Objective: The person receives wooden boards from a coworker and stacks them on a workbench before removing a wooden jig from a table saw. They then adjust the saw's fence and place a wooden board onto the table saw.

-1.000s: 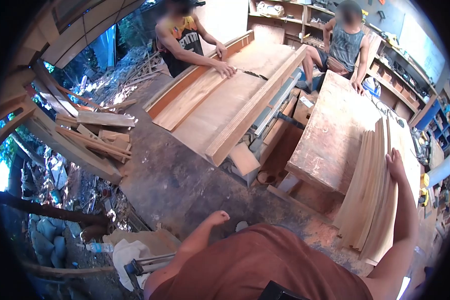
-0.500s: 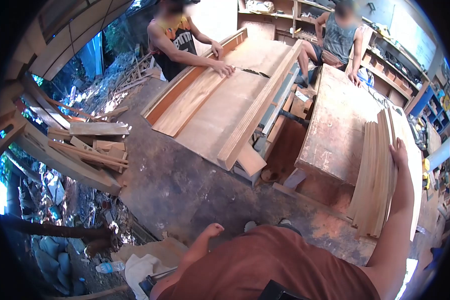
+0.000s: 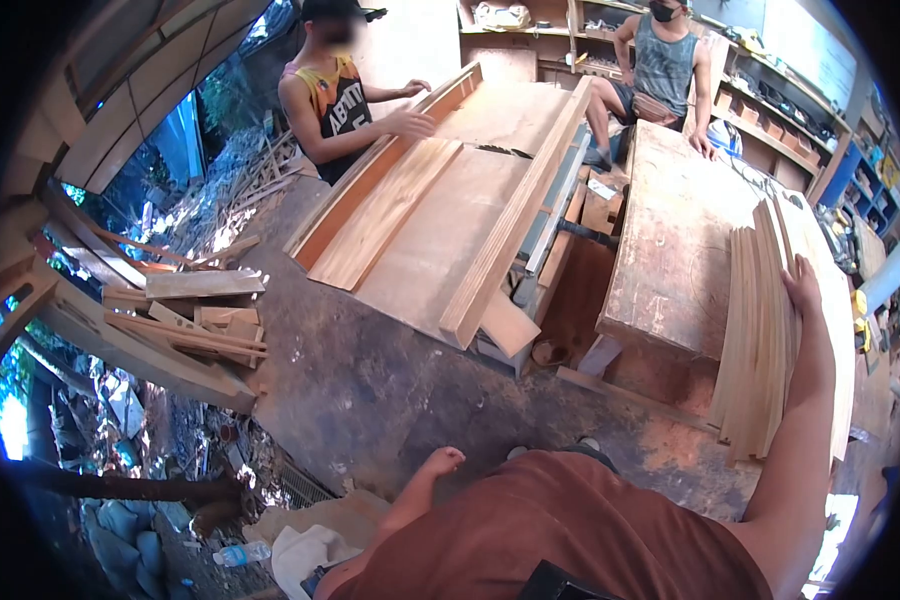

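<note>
My right hand (image 3: 803, 290) grips the top edge of a stack of several thin wooden boards (image 3: 758, 330) that stands on edge against the worn workbench (image 3: 670, 250). Hanging at my side, my left hand (image 3: 442, 461) is loosely closed and holds nothing. A person in a black and orange vest (image 3: 335, 95) has both hands at a long plank (image 3: 390, 210) on the table saw (image 3: 460, 210). Another person in a grey vest (image 3: 660, 60) sits at the far end of the workbench.
A long wooden fence rail (image 3: 515, 210) lies along the saw table. Offcuts (image 3: 190, 310) are piled on the floor at the left. Shelves (image 3: 780, 130) with tools line the right wall. A plastic bottle (image 3: 240, 552) lies near rubble at the lower left.
The view has shifted slightly forward. The person at the saw has lifted their hands and pushed the plank along. My right hand stays on the board stack; my left arm has barely moved.
</note>
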Available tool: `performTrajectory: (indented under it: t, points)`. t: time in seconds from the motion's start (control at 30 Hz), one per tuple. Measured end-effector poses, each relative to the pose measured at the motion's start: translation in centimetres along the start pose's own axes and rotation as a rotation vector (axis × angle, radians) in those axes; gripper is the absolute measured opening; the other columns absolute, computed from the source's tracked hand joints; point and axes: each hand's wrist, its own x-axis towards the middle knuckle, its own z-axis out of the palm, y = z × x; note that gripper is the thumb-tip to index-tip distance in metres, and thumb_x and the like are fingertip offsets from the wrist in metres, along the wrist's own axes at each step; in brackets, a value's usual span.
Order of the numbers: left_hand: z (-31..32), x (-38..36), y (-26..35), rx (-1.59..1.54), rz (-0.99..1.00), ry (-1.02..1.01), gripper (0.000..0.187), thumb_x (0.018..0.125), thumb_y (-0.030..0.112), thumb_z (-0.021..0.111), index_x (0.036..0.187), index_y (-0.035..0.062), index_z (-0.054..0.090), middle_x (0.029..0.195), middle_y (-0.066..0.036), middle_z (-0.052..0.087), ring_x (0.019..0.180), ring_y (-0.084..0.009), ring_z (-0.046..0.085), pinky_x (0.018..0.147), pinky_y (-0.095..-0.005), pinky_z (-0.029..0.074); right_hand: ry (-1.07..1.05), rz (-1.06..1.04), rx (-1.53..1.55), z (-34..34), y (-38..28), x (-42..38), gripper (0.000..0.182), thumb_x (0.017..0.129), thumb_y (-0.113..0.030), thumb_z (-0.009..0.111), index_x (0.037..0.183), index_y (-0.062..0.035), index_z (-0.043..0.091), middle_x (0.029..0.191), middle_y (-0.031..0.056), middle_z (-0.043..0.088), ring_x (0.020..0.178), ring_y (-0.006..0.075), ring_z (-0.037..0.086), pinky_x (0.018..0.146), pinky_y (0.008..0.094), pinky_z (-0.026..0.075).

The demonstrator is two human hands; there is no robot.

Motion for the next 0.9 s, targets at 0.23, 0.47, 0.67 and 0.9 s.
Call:
performTrajectory:
  t: [0.23,0.47,0.67,0.9]
  points:
    - [-0.4,-0.3,0.7,0.001,-0.015,0.013,0.022,0.081,0.024,0.064,0.092,0.0050,0.066,0.072,-0.002,0.061,0.061,-0.0114,0.056,0.060,-0.0279,0.046,-0.012,0.019,-0.014,-0.2,-0.2,-0.1,0.064,0.084,-0.037,0.060,0.136,-0.0057,0.039,0.139,0.0156,0.040,0.132,0.0277,0.034,0.109,0.0373,0.029]
    - [-0.6,-0.8,2.3,0.028,-0.049,0.012,0.020,0.082,0.024,0.064,0.091,0.0056,0.065,0.069,-0.002,0.060,0.060,-0.0110,0.055,0.059,-0.0271,0.045,0.012,0.006,-0.008,-0.1,-0.2,-0.1,0.063,0.084,-0.037,0.060,0.135,-0.0057,0.040,0.139,0.0159,0.040,0.132,0.0280,0.034,0.108,0.0378,0.029]
    - [-0.2,-0.8,2.3,0.026,-0.065,0.015,0.020,0.082,0.023,0.063,0.091,0.0052,0.065,0.070,-0.001,0.060,0.061,-0.0108,0.055,0.060,-0.0271,0.046,0.015,0.017,-0.030,0.2,0.1,0.1,0.063,0.084,-0.037,0.060,0.136,-0.0061,0.040,0.140,0.0152,0.040,0.132,0.0272,0.034,0.108,0.0376,0.030]
    - [0.3,-1.1,2.4,0.009,-0.074,0.008,0.019,0.083,0.022,0.062,0.090,0.0046,0.066,0.072,-0.002,0.061,0.062,-0.0110,0.056,0.061,-0.0272,0.047,0.067,0.004,0.018,0.2,-0.2,-0.2,0.062,0.083,-0.033,0.062,0.134,-0.0040,0.041,0.136,0.0175,0.043,0.127,0.0304,0.040,0.106,0.0371,0.033]
